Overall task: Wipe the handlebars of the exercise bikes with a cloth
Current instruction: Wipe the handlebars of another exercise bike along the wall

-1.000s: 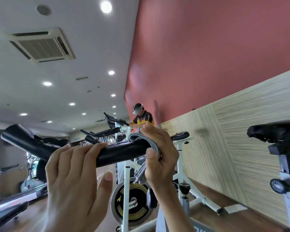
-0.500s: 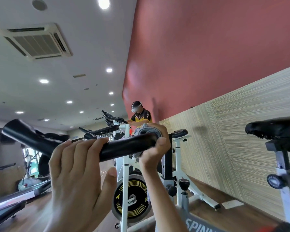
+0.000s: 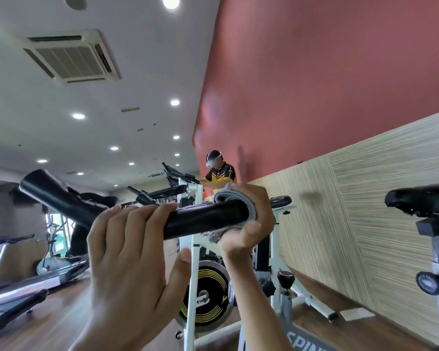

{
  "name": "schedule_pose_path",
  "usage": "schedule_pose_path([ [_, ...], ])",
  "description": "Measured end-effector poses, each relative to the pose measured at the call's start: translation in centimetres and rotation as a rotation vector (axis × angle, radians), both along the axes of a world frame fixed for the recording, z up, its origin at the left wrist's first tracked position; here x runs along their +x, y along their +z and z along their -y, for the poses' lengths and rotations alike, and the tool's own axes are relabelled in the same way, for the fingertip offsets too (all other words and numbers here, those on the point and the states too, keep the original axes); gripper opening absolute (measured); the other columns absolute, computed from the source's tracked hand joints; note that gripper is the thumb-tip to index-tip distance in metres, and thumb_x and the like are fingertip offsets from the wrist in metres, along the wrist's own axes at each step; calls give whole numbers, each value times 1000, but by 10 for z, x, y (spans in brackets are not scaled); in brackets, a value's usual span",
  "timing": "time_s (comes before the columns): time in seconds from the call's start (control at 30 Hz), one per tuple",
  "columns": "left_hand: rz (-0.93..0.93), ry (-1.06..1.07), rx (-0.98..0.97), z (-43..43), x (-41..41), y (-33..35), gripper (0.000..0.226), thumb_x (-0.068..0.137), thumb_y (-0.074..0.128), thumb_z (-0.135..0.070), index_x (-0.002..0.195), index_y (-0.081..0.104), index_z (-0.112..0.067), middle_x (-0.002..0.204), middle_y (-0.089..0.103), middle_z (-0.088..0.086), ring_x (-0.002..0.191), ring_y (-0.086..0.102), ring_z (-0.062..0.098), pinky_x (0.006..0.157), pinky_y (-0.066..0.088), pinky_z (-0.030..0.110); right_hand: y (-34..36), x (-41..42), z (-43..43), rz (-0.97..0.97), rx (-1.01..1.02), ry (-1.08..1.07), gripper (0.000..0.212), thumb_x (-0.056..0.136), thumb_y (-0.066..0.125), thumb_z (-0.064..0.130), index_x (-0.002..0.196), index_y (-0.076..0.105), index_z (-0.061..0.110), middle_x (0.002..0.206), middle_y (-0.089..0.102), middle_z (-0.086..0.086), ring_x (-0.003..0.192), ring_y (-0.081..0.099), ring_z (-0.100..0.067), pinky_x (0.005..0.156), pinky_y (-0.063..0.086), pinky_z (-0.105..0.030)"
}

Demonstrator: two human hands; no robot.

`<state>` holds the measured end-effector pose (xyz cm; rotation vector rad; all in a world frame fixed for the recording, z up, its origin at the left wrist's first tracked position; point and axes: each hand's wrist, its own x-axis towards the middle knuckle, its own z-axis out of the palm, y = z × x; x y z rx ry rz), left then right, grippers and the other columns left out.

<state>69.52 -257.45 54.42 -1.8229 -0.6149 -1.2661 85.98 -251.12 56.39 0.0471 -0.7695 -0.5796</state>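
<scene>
Gripping grey cloth [image 3: 235, 198] around the black handlebar [image 3: 200, 219] end: right hand [image 3: 249, 224]. Left hand [image 3: 129, 252] fingers curl over same handlebar, mid-span, thumb off below.

Both raised: left hand [image 3: 128, 254] fingers hooked, right hand [image 3: 263, 219] clenched
</scene>
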Motion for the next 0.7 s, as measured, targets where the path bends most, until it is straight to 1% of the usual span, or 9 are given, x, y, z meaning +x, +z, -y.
schedule_pose_path([
  [0.17,22,24,-4,3,2,1,54,90,37,-37,121,59,1,107,59,15,103,47,33,112,18,42,-6,5,-12,-40,-162,287,60,82,33,82,66,61,30,55,50,-4,56,53,-32,54,46,-47],
  [0.23,29,29,1,3,2,0,53,89,39,-36,121,59,1,107,59,15,103,46,33,112,17,42,-5,1,-3,-14,-116,260,63,83,31,81,70,62,28,59,52,-9,57,53,-34,56,45,-41],
  [0.3,32,25,-2,3,3,-1,53,90,39,-36,122,59,0,108,59,15,104,48,33,112,18,42,-6,1,1,19,-42,181,78,87,27,77,72,62,9,62,56,-16,57,55,-37,54,45,-37],
  [0.33,36,22,-1,3,3,-1,52,91,38,-36,122,59,0,108,59,14,104,49,34,112,18,42,-5,4,-1,27,-29,176,81,87,27,77,72,64,7,62,57,-18,57,56,-35,54,45,-34],
  [0.4,41,19,-4,2,4,-1,51,91,38,-36,122,59,0,108,59,14,104,49,34,112,19,42,-5,9,-6,7,-133,332,72,79,33,85,73,68,22,62,57,-13,58,56,-27,58,45,-32],
  [0.47,51,15,-2,2,4,0,50,91,38,-36,121,58,-1,107,59,15,102,48,33,111,19,43,-10,9,-11,7,-268,527,73,68,42,91,72,67,22,63,56,-7,62,53,-25,63,43,-33],
  [0.53,50,12,-2,2,3,0,50,90,39,-36,120,58,-1,106,59,15,101,47,33,110,21,44,-14,8,-11,-3,-305,573,74,66,43,92,70,63,21,62,55,-7,62,53,-25,63,43,-33],
  [0.6,43,5,-10,2,3,-2,50,89,39,-35,120,59,-1,106,59,14,101,47,33,109,22,45,-10,0,4,-2,-203,466,70,74,36,89,67,64,25,60,55,-9,59,54,-25,61,44,-31],
  [0.7,27,-19,-12,1,1,-1,52,86,40,-33,120,61,-1,106,61,13,102,49,33,110,22,44,-1,-15,21,17,21,142,78,89,23,75,73,64,12,62,59,-16,58,58,-36,58,46,-40],
])
